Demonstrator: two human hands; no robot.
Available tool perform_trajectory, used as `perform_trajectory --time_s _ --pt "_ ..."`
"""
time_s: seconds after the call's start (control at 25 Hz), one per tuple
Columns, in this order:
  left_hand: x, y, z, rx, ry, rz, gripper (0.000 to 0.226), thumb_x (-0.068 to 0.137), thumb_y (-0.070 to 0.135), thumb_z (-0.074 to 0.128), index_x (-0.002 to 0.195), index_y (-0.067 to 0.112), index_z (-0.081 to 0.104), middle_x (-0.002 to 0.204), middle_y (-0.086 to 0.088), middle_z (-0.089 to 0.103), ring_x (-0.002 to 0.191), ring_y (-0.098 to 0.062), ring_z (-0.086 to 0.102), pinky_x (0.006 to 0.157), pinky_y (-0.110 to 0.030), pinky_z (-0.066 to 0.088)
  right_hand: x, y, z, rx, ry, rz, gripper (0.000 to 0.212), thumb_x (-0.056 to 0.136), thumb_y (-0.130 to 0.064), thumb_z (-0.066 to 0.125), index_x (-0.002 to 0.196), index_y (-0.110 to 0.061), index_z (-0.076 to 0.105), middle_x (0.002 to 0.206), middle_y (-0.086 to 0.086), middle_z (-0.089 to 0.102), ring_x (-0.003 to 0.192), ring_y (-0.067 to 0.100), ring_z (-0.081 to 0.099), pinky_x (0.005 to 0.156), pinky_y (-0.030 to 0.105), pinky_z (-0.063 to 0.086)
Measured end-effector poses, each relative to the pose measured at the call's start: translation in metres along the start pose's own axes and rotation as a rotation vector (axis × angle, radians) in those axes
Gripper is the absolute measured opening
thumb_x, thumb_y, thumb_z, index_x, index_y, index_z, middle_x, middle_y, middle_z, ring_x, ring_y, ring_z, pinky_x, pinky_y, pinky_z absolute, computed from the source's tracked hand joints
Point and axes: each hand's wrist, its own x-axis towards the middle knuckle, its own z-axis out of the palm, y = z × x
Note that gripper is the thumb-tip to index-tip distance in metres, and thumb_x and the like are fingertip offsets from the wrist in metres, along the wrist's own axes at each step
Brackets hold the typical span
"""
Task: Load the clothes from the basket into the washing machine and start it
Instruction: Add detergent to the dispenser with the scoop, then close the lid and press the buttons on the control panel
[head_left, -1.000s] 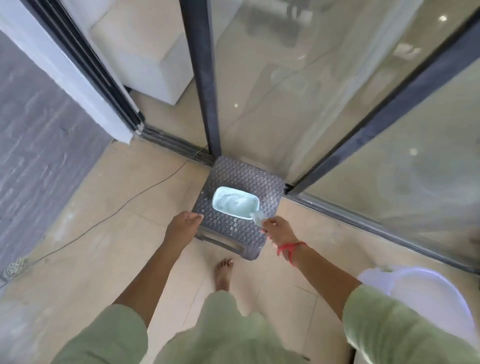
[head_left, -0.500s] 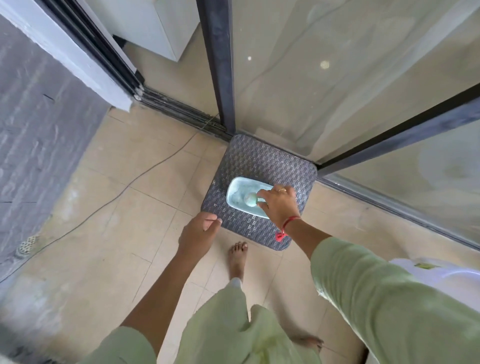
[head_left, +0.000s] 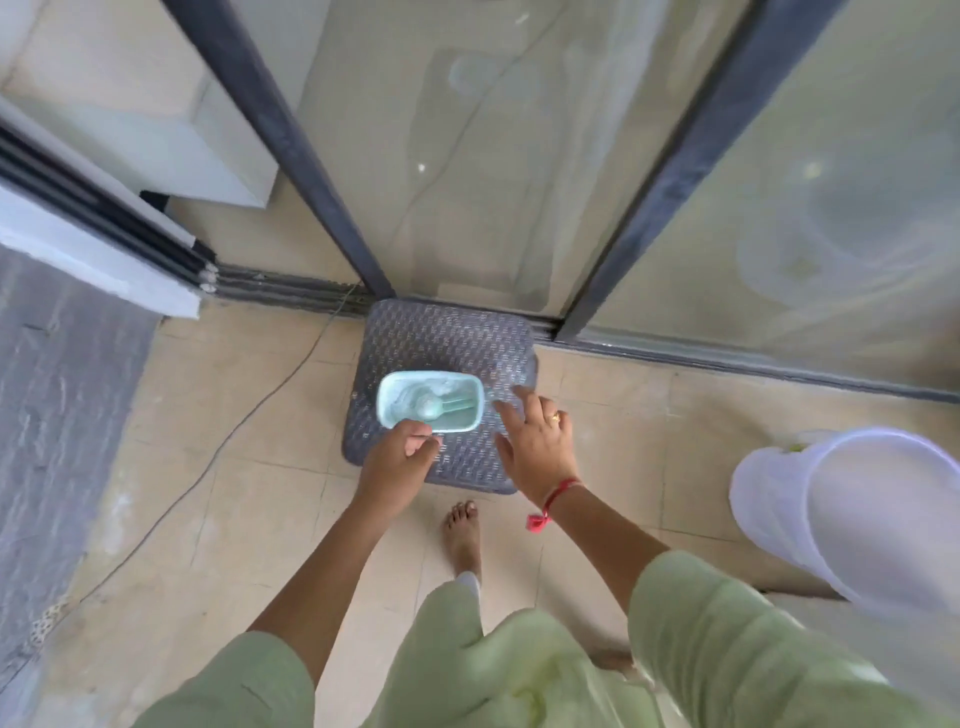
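A mint-green detergent container (head_left: 387, 400) with pale powder sits on a grey woven stool (head_left: 457, 332). A green scoop (head_left: 439, 408) lies inside it. My left hand (head_left: 400, 457) is at the container's near left corner, fingers curled against its rim. Just right of the container, my right hand (head_left: 537, 441) hovers over the stool with fingers spread and holds nothing. No clothes or basket are in view.
A white rounded lid-like part (head_left: 857, 519) fills the right edge. Dark-framed glass doors (head_left: 291, 140) stand right behind the stool. A thin cable (head_left: 249, 410) runs across the tiled floor at left. My bare foot (head_left: 462, 530) is in front of the stool.
My right hand put the scoop into the container, let go and drew back to the right. My left hand moved from the stool's edge to the container's rim.
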Motion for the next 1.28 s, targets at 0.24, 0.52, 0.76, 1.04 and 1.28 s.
perform_trajectory --time_s 0.24,0.52,0.76,1.04,1.28 --pt "-0.074 0.11 0.094 0.087 -0.207 0.293 0.009 0.089 0.016 0.063 0.098 0.017 0.062 0.096 0.002 0.066 0.098 -0.014 0.062 0.088 -0.023 0.042 -0.176 0.101 -0.091 0.117 0.43 0.114 0.035 0.081 -0.021 0.062 0.115 -0.024 0.059 0.13 0.003 0.049 0.103 0.023 0.047 0.081 0.037 0.04" --pt "-0.263 0.24 0.294 0.425 -0.342 1.116 0.043 0.079 0.049 0.046 0.106 0.02 0.062 0.099 0.006 0.067 0.094 -0.012 0.059 0.084 -0.031 0.043 -0.434 0.236 -0.181 0.153 0.81 0.61 0.035 0.086 -0.024 0.054 0.12 -0.024 0.052 0.128 0.009 0.048 0.11 0.028 0.048 0.099 0.03 0.029" --pt "-0.411 0.314 0.442 0.552 -0.568 1.617 0.048 0.08 0.048 0.045 0.116 0.019 0.058 0.114 0.0 0.062 0.113 -0.023 0.055 0.093 -0.038 0.039 -0.608 0.293 -0.205 0.103 1.172 1.077 0.032 0.085 -0.022 0.054 0.116 -0.019 0.055 0.122 0.006 0.048 0.115 0.024 0.048 0.101 0.029 0.03" --pt "-0.503 0.358 0.552 0.582 -0.807 1.836 0.053 0.076 0.054 0.041 0.116 0.023 0.056 0.116 0.001 0.058 0.117 -0.019 0.047 0.097 -0.035 0.034 -0.709 0.328 -0.196 0.02 1.299 1.348 0.03 0.085 -0.022 0.057 0.113 -0.013 0.061 0.121 0.005 0.051 0.114 0.021 0.047 0.1 0.034 0.037" --pt "-0.537 0.41 0.636 0.659 -0.909 1.902 0.056 0.082 0.058 0.041 0.128 0.027 0.046 0.13 0.003 0.047 0.132 -0.021 0.035 0.11 -0.046 0.026 -0.757 0.398 -0.196 0.032 1.367 1.44 0.029 0.088 -0.03 0.051 0.114 -0.02 0.059 0.121 -0.003 0.045 0.112 0.016 0.048 0.095 0.04 0.044"
